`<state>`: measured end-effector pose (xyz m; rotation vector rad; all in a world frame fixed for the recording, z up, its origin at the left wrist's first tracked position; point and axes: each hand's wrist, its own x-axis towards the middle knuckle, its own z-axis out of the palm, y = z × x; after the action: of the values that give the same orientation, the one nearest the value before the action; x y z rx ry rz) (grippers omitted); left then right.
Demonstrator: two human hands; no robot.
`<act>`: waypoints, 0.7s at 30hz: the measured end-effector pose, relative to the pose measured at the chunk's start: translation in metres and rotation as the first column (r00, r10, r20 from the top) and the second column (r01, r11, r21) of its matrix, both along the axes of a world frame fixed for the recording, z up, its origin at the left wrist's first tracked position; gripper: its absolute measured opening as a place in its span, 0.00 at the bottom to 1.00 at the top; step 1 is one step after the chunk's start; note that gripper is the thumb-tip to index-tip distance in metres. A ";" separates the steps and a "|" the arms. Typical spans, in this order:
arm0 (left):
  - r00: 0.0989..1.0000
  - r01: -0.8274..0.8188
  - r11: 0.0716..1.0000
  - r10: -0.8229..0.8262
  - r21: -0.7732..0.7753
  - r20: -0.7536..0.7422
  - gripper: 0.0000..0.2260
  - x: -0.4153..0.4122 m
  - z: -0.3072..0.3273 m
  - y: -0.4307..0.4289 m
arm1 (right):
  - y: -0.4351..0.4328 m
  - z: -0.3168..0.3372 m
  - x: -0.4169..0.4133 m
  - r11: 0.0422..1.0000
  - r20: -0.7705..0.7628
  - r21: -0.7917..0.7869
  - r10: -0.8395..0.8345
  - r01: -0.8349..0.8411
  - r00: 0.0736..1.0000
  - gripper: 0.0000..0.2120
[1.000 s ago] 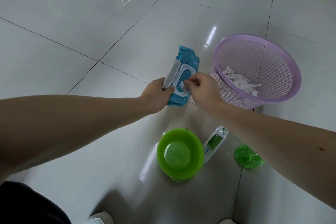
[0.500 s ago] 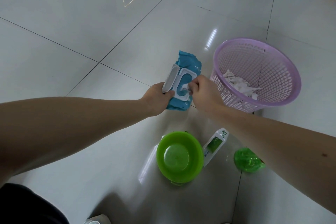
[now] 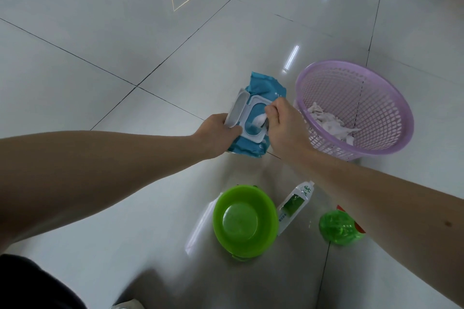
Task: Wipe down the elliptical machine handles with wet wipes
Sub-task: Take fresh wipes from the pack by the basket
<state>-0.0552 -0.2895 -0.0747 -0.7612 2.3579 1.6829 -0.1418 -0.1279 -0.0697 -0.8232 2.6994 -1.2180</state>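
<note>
Head view: close to your feet, a green bowl (image 3: 246,221) sits on the floor (image 3: 100,32). Farther out, your left hand (image 3: 218,130) grips the blue wipe pack (image 3: 261,88), its lid (image 3: 237,110) open. Your right hand (image 3: 283,125) pinches a white wipe (image 3: 259,120) in its fingers (image 3: 276,108). The wipe sticks out more than before. The purple basket (image 3: 391,113) stands just beside.

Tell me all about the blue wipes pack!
The wipes pack is a soft, crinkly blue plastic pouch with a white hard frame on top. Its white flip lid stands open to the left. The left hand grips its near end, and the right hand pinches a white wipe poking from the opening.
</note>
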 end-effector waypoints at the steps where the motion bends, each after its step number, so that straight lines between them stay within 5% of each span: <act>1: 1.000 -0.026 1.000 0.026 0.001 -0.006 0.09 -0.001 0.002 -0.002 | -0.001 0.000 -0.001 0.999 0.071 -0.050 -0.002 0.005 0.997 0.12; 4: 0.996 -0.084 0.996 0.084 0.000 -0.039 0.13 -0.004 0.010 -0.004 | -0.001 0.003 0.003 0.994 0.144 -0.083 0.080 -0.069 0.986 0.10; 8: 0.996 -0.091 0.989 0.088 -0.115 -0.032 0.15 0.000 0.006 -0.001 | -0.005 0.006 0.005 0.977 0.068 0.113 0.175 -0.182 0.982 0.09; 16: 0.996 -0.083 0.988 0.081 -0.131 -0.027 0.15 0.004 0.003 -0.006 | -0.012 0.032 -0.011 0.995 -0.057 -0.056 -0.082 0.078 0.995 0.09; 21: 0.990 -0.097 0.995 0.096 0.000 -0.100 0.14 0.010 0.007 -0.004 | -0.009 0.027 -0.014 0.999 0.083 0.001 -0.043 0.043 0.996 0.10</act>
<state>-0.0455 -0.2935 -0.0674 -0.8232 2.4288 1.7938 -0.1553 -0.1373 -0.0431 -0.7013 2.6644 -1.2328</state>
